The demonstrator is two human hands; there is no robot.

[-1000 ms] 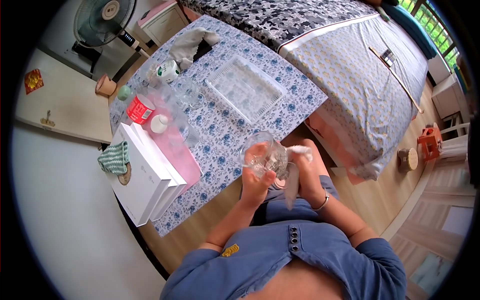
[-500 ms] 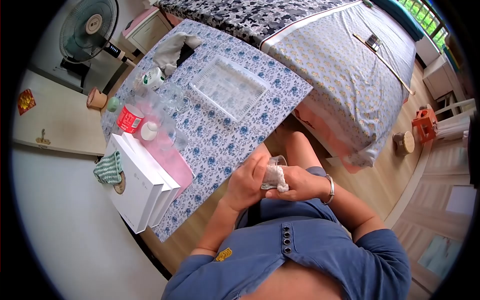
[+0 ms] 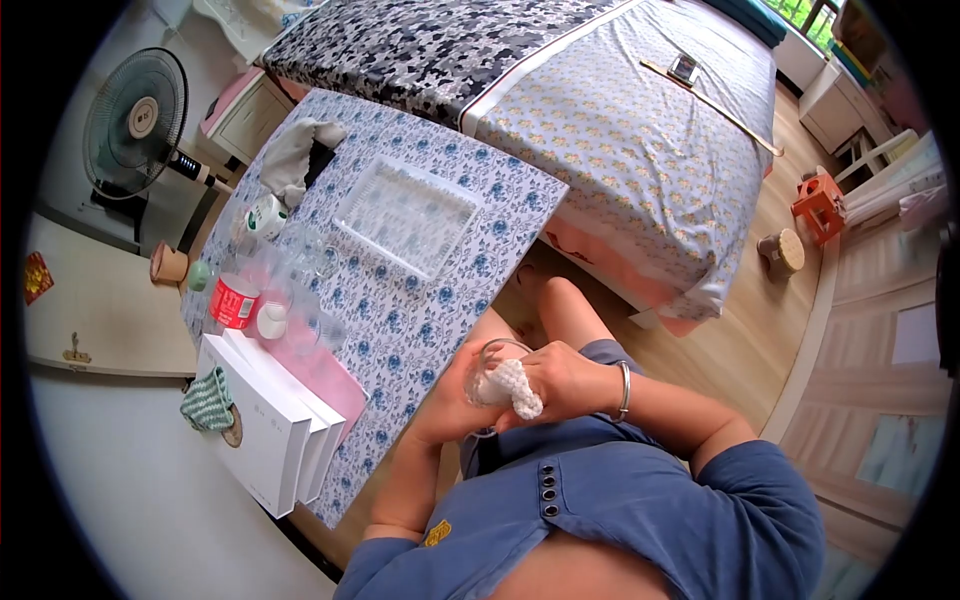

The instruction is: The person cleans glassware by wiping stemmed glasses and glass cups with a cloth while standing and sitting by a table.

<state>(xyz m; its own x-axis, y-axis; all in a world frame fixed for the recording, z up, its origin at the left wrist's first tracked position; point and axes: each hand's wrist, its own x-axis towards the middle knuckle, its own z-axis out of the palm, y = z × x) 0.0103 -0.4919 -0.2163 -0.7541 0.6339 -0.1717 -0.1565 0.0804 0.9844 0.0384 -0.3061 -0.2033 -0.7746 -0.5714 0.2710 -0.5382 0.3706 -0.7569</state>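
A clear glass (image 3: pixel 478 374) is held in front of my lap, beside the table's edge. My left hand (image 3: pixel 447 402) is closed around its far-left side, with part of the fingers hidden behind it. A white knitted-looking cloth (image 3: pixel 516 386) bulges at the glass; whether it lies inside or against the outside is hard to make out. Gripping that cloth is my right hand (image 3: pixel 570 384), fingers closed, a silver bangle (image 3: pixel 626 390) on its wrist.
On the flowered table (image 3: pixel 400 330) stand a clear plastic tray (image 3: pixel 408 215), a red-labelled container (image 3: pixel 234 301), a white-capped bottle (image 3: pixel 271 319), several clear vessels, a grey cloth (image 3: pixel 290 165) and white boxes (image 3: pixel 255 420). A bed (image 3: pixel 600 130) and a fan (image 3: pixel 140 118) are behind.
The glass and both hands have moved left and slightly down, and the glass has turned so its rim shows more. The whole view has shifted too.
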